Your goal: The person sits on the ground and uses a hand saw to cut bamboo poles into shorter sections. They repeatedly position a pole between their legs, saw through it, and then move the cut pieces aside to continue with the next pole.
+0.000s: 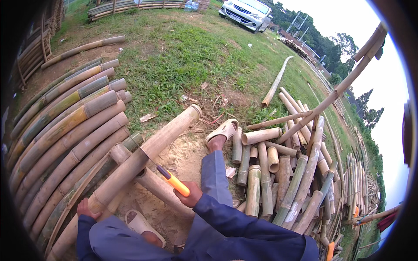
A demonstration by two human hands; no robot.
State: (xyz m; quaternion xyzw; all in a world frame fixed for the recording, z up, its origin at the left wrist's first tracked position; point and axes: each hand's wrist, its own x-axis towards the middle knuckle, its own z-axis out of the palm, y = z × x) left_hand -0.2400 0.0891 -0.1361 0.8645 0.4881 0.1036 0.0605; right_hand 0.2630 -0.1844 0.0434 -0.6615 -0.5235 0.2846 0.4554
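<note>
A thick tan bamboo pole [170, 129] lies slantwise in front of me, across other bamboo pieces. My right hand [190, 198] is closed around the orange and black handle of a hand saw [176, 182]. Its thin blade meets the pole partway along, and how deep it sits in the bamboo I cannot tell. Lower down the same pole, my left hand [88, 210] grips the near part from its side. Beneath it, a shorter bamboo piece [162, 191] runs crosswise toward my legs. One sandalled foot stands beyond the saw, the other beneath the pole.
Long bamboo poles [69, 139] lie stacked at the left. Many cut bamboo sections [265, 182] are heaped at the right, under a slanting bamboo post [344, 85]. A single pole [277, 81] rests on the grass farther off. A silver car [247, 14] stands in the distance.
</note>
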